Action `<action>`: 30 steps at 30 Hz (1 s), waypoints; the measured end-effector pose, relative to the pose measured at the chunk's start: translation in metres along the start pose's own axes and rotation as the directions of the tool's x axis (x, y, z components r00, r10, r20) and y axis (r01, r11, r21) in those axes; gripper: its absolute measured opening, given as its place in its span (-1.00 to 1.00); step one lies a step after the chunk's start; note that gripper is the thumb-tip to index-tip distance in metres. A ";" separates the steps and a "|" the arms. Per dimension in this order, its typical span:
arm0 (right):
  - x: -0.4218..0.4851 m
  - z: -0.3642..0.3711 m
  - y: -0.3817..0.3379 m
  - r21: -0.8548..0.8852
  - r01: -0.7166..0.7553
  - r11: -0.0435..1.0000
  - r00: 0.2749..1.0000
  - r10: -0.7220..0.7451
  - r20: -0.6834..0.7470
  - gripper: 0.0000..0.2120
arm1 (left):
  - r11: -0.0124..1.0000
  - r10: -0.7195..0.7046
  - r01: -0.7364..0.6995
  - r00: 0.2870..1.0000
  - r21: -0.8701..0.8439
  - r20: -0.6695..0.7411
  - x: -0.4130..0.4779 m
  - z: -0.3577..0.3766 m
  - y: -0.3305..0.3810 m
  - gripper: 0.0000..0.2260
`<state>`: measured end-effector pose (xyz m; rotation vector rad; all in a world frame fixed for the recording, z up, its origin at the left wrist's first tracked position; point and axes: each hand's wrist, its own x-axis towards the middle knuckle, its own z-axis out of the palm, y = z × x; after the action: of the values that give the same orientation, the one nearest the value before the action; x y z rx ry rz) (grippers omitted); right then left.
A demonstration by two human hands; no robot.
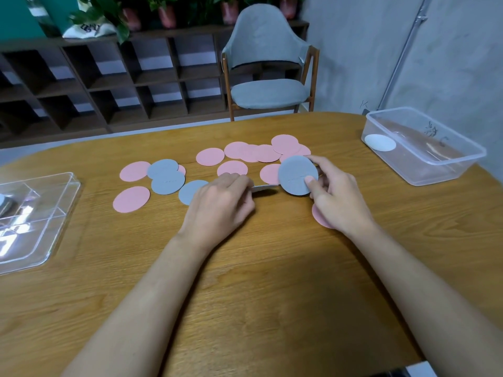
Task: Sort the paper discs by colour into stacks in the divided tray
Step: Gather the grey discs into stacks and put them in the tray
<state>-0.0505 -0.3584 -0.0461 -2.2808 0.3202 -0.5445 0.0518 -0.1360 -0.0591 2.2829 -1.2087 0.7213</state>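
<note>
Pink and grey paper discs lie scattered across the middle of the wooden table (272,268). My right hand (337,197) pinches a grey disc (296,174), tilted up off the table, thumb on its face. My left hand (223,202) grips a thin stack of grey discs (265,188), seen edge-on and poking out to the right. Three more grey discs (166,178) lie left of that hand among pink discs (131,199). A pink disc (319,217) sits partly under my right hand. The clear divided tray (40,227) stands at the left edge with grey discs in a far compartment.
A clear plastic tub (424,148) holding one white disc (380,142) stands at the table's far right. A grey chair (268,66) faces the far edge, with dark shelving (109,83) and potted plants behind.
</note>
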 end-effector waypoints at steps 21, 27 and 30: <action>-0.011 0.014 -0.014 -0.072 0.171 0.983 0.947 -0.144 0.286 -0.48 | 0.688 -0.463 0.436 0.879 -0.580 0.111 -0.001 0.005 0.025 -0.74; -0.012 0.012 -0.015 -0.098 0.227 0.969 0.954 -0.201 0.224 -0.58 | 0.796 -0.386 0.337 0.923 -0.502 0.008 -0.003 0.000 0.026 -0.77; -0.016 0.012 -0.016 -0.046 0.215 0.976 0.957 -0.201 0.207 -0.64 | 0.806 -0.367 0.299 0.929 -0.510 -0.036 -0.005 -0.002 0.026 -0.77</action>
<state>-0.0579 -0.3340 -0.0469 -2.4276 -0.0025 -0.4069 0.0268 -0.1443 -0.0569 1.8997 -0.7788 0.3639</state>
